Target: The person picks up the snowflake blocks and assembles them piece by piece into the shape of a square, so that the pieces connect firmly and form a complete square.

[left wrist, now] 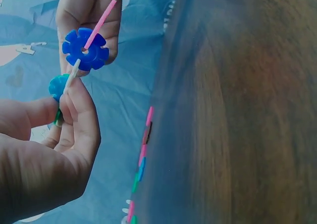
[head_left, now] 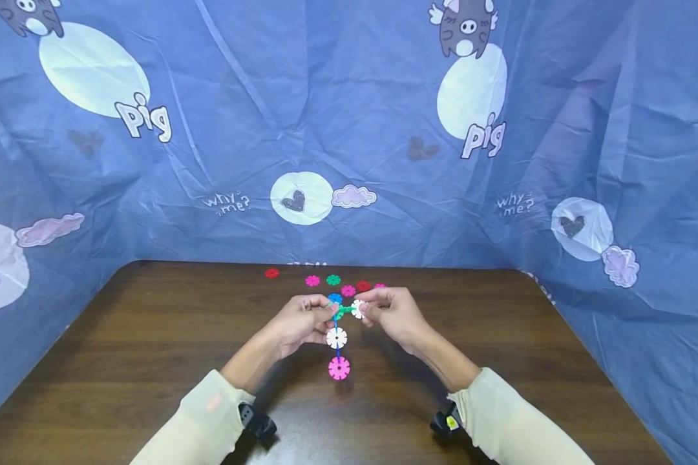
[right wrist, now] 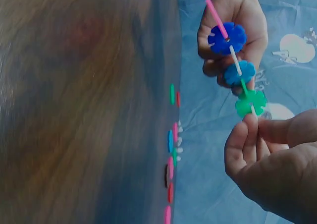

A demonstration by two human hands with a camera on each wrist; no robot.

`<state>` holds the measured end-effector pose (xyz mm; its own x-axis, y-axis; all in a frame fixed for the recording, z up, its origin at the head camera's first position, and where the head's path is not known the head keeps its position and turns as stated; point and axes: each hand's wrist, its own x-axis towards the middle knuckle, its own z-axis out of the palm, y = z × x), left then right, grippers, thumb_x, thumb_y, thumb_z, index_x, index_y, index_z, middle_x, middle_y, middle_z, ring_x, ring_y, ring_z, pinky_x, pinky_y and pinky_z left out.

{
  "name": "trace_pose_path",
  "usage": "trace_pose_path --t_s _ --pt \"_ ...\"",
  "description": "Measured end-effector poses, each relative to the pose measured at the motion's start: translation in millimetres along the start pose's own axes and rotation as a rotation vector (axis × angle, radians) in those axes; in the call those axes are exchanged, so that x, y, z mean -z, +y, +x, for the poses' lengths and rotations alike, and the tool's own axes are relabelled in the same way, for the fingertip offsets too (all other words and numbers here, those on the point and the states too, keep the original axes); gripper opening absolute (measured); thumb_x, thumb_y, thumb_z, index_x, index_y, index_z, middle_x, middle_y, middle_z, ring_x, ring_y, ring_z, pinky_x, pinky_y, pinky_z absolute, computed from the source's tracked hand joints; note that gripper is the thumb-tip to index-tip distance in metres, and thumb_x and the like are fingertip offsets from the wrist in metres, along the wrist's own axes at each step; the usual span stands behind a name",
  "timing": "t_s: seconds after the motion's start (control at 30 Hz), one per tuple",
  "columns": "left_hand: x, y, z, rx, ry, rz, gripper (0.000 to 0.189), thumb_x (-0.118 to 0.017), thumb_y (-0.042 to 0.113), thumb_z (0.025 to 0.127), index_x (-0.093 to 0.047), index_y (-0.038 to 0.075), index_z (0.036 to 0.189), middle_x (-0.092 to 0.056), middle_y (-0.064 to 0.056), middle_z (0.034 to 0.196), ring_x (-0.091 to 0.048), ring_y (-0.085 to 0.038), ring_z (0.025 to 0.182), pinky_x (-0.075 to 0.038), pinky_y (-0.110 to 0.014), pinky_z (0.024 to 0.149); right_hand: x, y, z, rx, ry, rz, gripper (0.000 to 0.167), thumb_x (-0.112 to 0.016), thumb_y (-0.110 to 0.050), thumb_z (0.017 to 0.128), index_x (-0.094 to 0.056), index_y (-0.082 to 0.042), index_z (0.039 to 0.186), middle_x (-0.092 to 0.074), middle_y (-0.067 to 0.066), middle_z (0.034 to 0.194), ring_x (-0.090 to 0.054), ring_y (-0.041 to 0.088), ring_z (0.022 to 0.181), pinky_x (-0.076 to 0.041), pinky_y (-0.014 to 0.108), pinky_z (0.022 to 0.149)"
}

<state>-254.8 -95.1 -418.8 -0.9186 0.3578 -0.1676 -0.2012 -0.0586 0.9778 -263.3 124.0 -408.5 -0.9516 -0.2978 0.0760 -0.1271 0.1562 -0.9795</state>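
Slotted plastic snowflake discs are joined edge to edge in a chain, held above the table between both hands. A pink disc (head_left: 338,368) forms its low end. Above come a dark blue disc (left wrist: 85,49), a white disc (head_left: 336,338), a light blue disc (right wrist: 239,73) and a green disc (right wrist: 250,103). My left hand (head_left: 299,326) grips the chain around the light blue disc, its fingers hiding part of it. At the other end, my right hand (head_left: 397,318) pinches a white disc (head_left: 357,309) that meets the green one.
Loose discs lie on the brown table (head_left: 169,349) beyond the hands, among them a red disc (head_left: 272,273), a pink disc (head_left: 312,281) and a green disc (head_left: 333,279). A blue printed cloth (head_left: 360,129) hangs around the table's back and sides.
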Motion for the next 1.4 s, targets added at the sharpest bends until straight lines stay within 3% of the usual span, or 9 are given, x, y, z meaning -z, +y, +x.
trace_pose_path --t_s 0.13,0.27,0.5,0.63,0.87,0.97,1.17,1.3,1.4 --pt "2.5 -0.5 0.9 0.013 -0.025 -0.010 0.013 -0.060 0.012 0.103 -0.062 0.008 0.091 -0.060 -0.004 0.078 -0.058 -0.012 0.066 -0.060 -0.030 0.067 14 7 4.8 -0.080 -0.060 0.060 0.026 -0.063 -0.002 0.100 -0.065 0.014 0.121 -0.071 0.007 0.088 -0.067 0.014 0.074 -0.061 0.032 0.075" --pt "6.8 0.1 1.4 0.023 -0.013 -0.014 0.012 -0.062 0.014 0.103 -0.062 0.007 0.092 -0.059 -0.003 0.078 -0.058 -0.012 0.066 -0.059 -0.030 0.068 30 19 14.5 -0.140 -0.053 0.063 0.028 -0.060 -0.006 0.103 -0.062 0.014 0.122 -0.071 0.014 0.092 -0.068 0.017 0.078 -0.062 0.036 0.079" --pt "11.2 2.8 -0.7 0.010 -0.030 -0.020 0.011 -0.063 0.014 0.102 -0.061 0.007 0.094 -0.059 -0.006 0.080 -0.058 -0.012 0.065 -0.059 -0.029 0.067 52 43 33.5 -0.130 0.066 -0.166 0.021 -0.060 0.000 0.100 -0.064 0.014 0.116 -0.070 0.024 0.097 -0.065 0.020 0.078 -0.060 0.032 0.072" --pt "11.1 3.4 -1.2 0.013 -0.036 -0.015 0.012 -0.063 0.015 0.103 -0.061 0.007 0.094 -0.059 -0.005 0.079 -0.058 -0.012 0.065 -0.059 -0.028 0.066 58 53 41.5 -0.085 0.097 -0.323 0.019 -0.065 0.002 0.095 -0.067 0.010 0.112 -0.072 0.017 0.093 -0.062 0.019 0.076 -0.053 0.025 0.065" --pt "11.8 4.1 -0.7 0.016 -0.039 0.008 0.013 -0.061 0.016 0.103 -0.061 0.006 0.095 -0.058 -0.004 0.079 -0.058 -0.012 0.067 -0.059 -0.029 0.067 64 66 59.8 0.067 0.114 -0.664 0.019 -0.075 -0.005 0.090 -0.072 0.003 0.107 -0.072 0.009 0.088 -0.067 0.023 0.085 -0.054 0.039 0.081" --pt "12.8 4.6 -0.2 0.014 -0.033 0.015 0.013 -0.062 0.016 0.103 -0.061 0.006 0.095 -0.059 -0.004 0.079 -0.058 -0.013 0.067 -0.059 -0.029 0.067 65 70 69.2 0.076 0.113 -0.712 0.025 -0.076 -0.008 0.090 -0.071 0.004 0.111 -0.072 0.012 0.093 -0.067 0.027 0.092 -0.054 0.044 0.086" --pt "14.5 5.9 0.3 0.019 -0.019 0.012 0.012 -0.062 0.015 0.103 -0.061 0.005 0.095 -0.059 -0.005 0.079 -0.057 -0.013 0.067 -0.059 -0.029 0.066 61 73 81.3 0.028 0.127 -0.706 0.035 -0.079 -0.014 0.090 -0.070 0.004 0.118 -0.070 0.014 0.096 -0.064 0.029 0.097 -0.052 0.045 0.090" --pt "15.7 5.8 -0.6 0.020 -0.025 0.014 0.013 -0.062 0.015 0.103 -0.061 0.005 0.095 -0.059 -0.005 0.079 -0.058 -0.013 0.067 -0.059 -0.030 0.067 57 78 87.4 0.000 0.144 -0.754 0.035 -0.081 -0.021 0.090 -0.073 0.000 0.117 -0.070 0.012 0.098 -0.064 0.029 0.098 -0.052 0.045 0.090" --pt "16.2 5.6 -1.5 0.020 -0.029 0.014 0.013 -0.062 0.015 0.103 -0.061 0.005 0.095 -0.059 -0.005 0.079 -0.058 -0.014 0.067 -0.059 -0.030 0.067 53 77 89.1 -0.055 0.156 -0.779 0.029 -0.080 -0.025 0.090 -0.075 -0.006 0.112 -0.071 0.010 0.103 -0.064 0.028 0.103 -0.048 0.052 0.093"
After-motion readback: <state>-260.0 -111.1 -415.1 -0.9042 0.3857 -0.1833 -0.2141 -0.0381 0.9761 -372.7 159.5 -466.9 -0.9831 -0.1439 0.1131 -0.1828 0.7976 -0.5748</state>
